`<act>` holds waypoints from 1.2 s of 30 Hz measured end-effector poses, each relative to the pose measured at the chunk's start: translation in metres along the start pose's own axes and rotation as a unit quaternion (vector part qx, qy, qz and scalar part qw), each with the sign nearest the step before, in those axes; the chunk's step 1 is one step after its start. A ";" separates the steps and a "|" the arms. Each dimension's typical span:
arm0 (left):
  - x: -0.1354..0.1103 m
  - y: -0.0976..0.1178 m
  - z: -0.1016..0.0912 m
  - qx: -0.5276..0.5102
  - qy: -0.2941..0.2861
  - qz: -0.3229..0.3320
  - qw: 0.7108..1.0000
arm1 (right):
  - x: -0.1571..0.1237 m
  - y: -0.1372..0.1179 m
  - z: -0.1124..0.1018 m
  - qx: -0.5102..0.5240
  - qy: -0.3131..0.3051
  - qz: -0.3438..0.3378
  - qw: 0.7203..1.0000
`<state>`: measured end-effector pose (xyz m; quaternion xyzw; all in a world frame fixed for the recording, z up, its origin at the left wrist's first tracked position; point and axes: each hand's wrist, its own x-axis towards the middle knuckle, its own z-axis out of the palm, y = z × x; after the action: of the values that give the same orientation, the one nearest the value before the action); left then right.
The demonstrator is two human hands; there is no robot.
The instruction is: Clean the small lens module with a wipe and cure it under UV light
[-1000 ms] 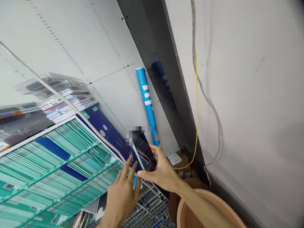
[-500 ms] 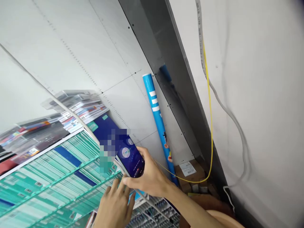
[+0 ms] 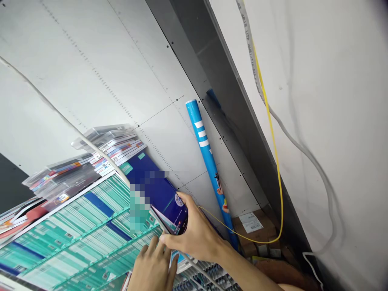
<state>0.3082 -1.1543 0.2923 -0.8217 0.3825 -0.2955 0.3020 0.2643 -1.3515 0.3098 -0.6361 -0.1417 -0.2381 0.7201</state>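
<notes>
My right hand (image 3: 195,232) wraps around the lower end of a dark blue glossy flat thing (image 3: 172,194), its fingers over the far edge and its thumb at the near side. This thing has a black lower edge and a pale round mark; its kind is unclear. It lies along the end of a rack of teal packs (image 3: 100,226). My left hand (image 3: 154,262) is just below, back facing me, fingers slightly bent and apart, thumb away from them. Its fingertips are close to the right thumb and the teal packs.
Clear plastic cases (image 3: 118,137) are stacked on the rack. A white cable (image 3: 69,123) crosses in front. A blue tube (image 3: 206,149) leans on the wall beside a dark grey post (image 3: 224,81). Cardboard boxes (image 3: 257,226) and a yellow cable (image 3: 277,169) are at the right.
The whole view has shifted, so the rack and tube appear lower and further right. The round mark shows nearer my right hand. Both hands keep nearly the same pose.
</notes>
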 end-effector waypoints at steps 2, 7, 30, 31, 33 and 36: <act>0.000 -0.001 0.001 0.003 -0.002 0.000 1.000 | -0.002 -0.001 -0.004 0.011 0.001 0.002 1.000; -0.002 -0.004 0.004 0.014 -0.007 0.007 1.000 | -0.008 -0.006 -0.013 0.014 -0.007 0.005 1.000; 0.003 -0.014 0.004 0.050 0.026 0.060 0.997 | -0.008 0.002 -0.032 -0.018 0.041 0.006 0.999; 0.003 -0.014 0.004 0.052 0.027 0.061 0.996 | -0.009 0.003 -0.032 -0.017 0.041 0.006 0.999; 0.003 -0.015 0.004 0.053 0.030 0.064 0.996 | -0.009 0.003 -0.031 -0.017 0.042 0.009 0.999; 0.002 -0.014 0.004 0.051 0.034 0.060 0.996 | -0.011 0.002 -0.030 -0.014 0.048 0.006 0.999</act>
<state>0.3185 -1.1477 0.3009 -0.7701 0.4254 -0.3242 0.3477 0.2532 -1.3790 0.2975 -0.6348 -0.0999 -0.2657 0.7187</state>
